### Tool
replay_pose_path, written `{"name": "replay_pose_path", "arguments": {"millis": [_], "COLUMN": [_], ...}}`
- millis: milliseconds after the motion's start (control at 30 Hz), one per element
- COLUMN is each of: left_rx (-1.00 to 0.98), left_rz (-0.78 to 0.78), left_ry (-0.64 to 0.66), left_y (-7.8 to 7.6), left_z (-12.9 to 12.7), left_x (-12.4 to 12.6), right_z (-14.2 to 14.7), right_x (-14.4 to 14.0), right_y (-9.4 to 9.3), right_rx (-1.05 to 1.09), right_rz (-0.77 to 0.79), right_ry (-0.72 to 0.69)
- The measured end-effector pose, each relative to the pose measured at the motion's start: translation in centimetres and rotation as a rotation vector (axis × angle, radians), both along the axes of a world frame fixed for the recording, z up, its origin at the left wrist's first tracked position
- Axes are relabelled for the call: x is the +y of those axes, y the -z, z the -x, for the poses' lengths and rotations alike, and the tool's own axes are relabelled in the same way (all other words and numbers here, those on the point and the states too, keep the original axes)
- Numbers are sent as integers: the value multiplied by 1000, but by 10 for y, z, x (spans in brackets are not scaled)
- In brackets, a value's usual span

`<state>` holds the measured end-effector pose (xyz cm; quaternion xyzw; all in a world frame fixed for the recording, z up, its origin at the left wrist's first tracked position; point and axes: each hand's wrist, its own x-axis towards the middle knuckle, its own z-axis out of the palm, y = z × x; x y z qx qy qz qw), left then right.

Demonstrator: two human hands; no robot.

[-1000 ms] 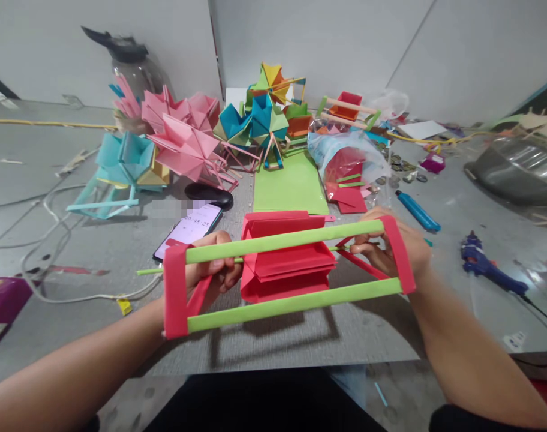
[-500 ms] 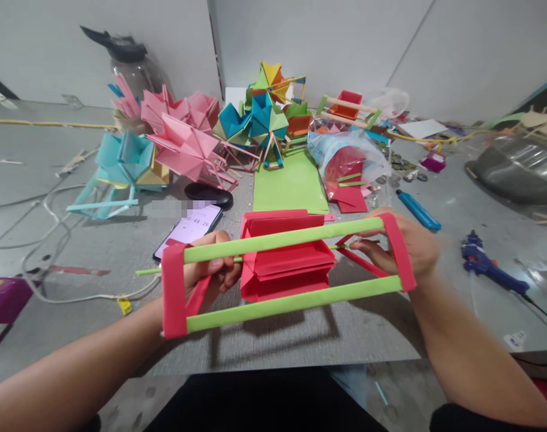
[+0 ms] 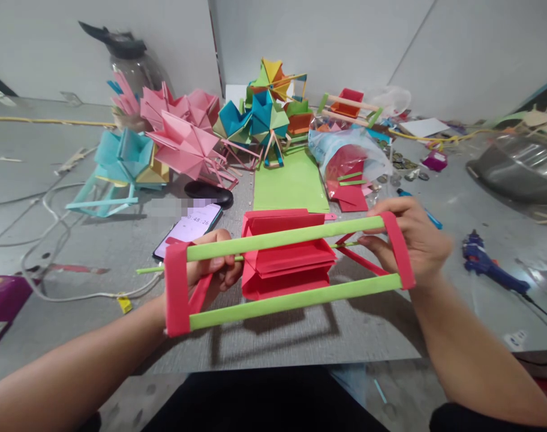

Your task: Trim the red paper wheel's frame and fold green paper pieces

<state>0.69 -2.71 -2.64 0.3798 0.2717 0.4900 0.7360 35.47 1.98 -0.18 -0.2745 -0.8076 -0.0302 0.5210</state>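
Observation:
A red folded-paper wheel (image 3: 286,258) sits on a thin green stick (image 3: 238,258), above the table's front part. Around it runs a paper frame (image 3: 264,241) with long green bars and red end strips. To the wheel's left, my left hand (image 3: 217,264) is closed on the stick, whose far end (image 3: 148,270) sticks out past the frame. On the other side, my right hand (image 3: 411,240) has its thumb and finger pinched at the stick's right end, partly behind the frame's end strip. My other right fingers are loosely bent.
Behind stand pink paper wheels (image 3: 186,144), a turquoise one (image 3: 125,156) and blue-green ones (image 3: 267,117). Green paper sheets (image 3: 291,186), a plastic bag (image 3: 349,153) and a phone (image 3: 188,228) lie nearer. At right are a glue gun (image 3: 492,264) and a metal bowl (image 3: 520,168).
My right hand has shifted a little to the right and its fingers have lifted. The paper frame's left end has moved slightly right; the wheel has hardly moved.

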Motion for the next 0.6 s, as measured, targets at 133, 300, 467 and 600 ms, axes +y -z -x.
{"name": "replay_pose_path", "arguments": {"millis": [133, 300, 467, 600], "left_rx": [11, 10, -17, -29], "left_rz": [-22, -63, -59, -50], "left_ry": [0, 5, 11, 15], "left_y": [-1, -3, -4, -4], "left_z": [0, -1, -3, -3], "left_x": [1, 3, 3, 3], "right_z": [1, 2, -2, -6], "right_x": [-3, -3, 1, 4], "right_y": [-4, -4, 4, 11], "right_rx": [-43, -48, -68, -99], "right_rz": [23, 80, 138, 144], "right_ry": [5, -42, -63, -73]}}
